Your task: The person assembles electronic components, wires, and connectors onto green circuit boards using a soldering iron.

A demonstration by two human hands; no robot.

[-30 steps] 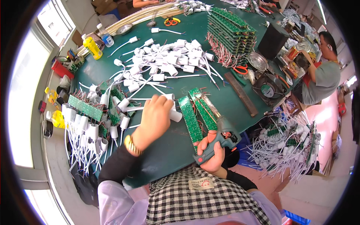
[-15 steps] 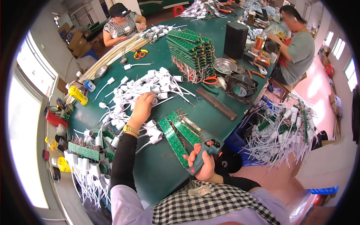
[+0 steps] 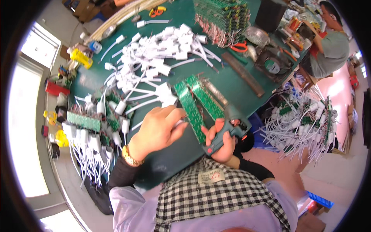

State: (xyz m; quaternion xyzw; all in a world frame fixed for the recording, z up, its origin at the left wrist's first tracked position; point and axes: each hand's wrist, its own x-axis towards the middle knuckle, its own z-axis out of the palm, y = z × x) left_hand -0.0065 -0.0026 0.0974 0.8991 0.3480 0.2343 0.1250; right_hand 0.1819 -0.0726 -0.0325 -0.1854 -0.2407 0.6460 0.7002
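Observation:
My left hand (image 3: 156, 129), with a gold watch at the wrist, is closed in front of the heap of white lamp sockets with wires (image 3: 158, 50). A small whitish bit shows at its fingertips, but what it holds is mostly hidden. One white socket (image 3: 167, 94) lies just beyond the knuckles. Wrapped round the handle of a grey-green pistol-shaped power tool (image 3: 228, 135) with an orange trigger, my right hand (image 3: 224, 149) rests near the table's front edge. Two long green circuit boards (image 3: 189, 108) lie between my hands, beside the tool's barrel.
Stacked circuit boards (image 3: 224, 19) stand at the back, near a rusty metal bar (image 3: 243, 73) and a fan (image 3: 272, 63). Bundles of wired sockets hang at the left (image 3: 87, 139) and fill a bin at the right (image 3: 301, 123). A co-worker (image 3: 332, 46) sits at the far right.
My left hand has drawn back from the socket heap toward me and closed, now near the circuit boards. My right hand still grips the power tool. The view has tipped downward.

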